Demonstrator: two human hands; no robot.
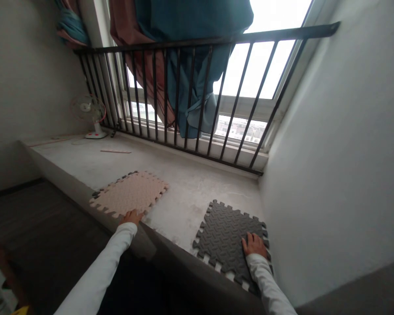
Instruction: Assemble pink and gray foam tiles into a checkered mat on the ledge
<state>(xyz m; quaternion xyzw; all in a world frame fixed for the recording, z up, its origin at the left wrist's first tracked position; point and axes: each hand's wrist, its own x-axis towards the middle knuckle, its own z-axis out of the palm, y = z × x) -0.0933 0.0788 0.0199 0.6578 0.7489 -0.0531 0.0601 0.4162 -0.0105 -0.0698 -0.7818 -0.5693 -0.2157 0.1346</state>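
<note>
A dark grey foam puzzle mat [228, 236] with interlocking edges lies flat on the right part of a pale window ledge [180, 203]. My right hand [255, 245] rests on its right side, fingers spread on the textured top. Farther left on the ledge is a beige foam puzzle mat [133, 192]; dark teeth show along its far left edge, so another dark piece appears to lie beneath. At the beige mat's near edge, my left hand [131, 216] touches the border with fingers stretched forward. Its fingertips are small and partly unclear.
A black metal railing [197, 151] runs along the back of the ledge, before a window with teal and reddish curtains [184, 78]. A small fan [95, 116] stands at the far left, near a thin strip [116, 152]. A white wall [331, 175] bounds the right side.
</note>
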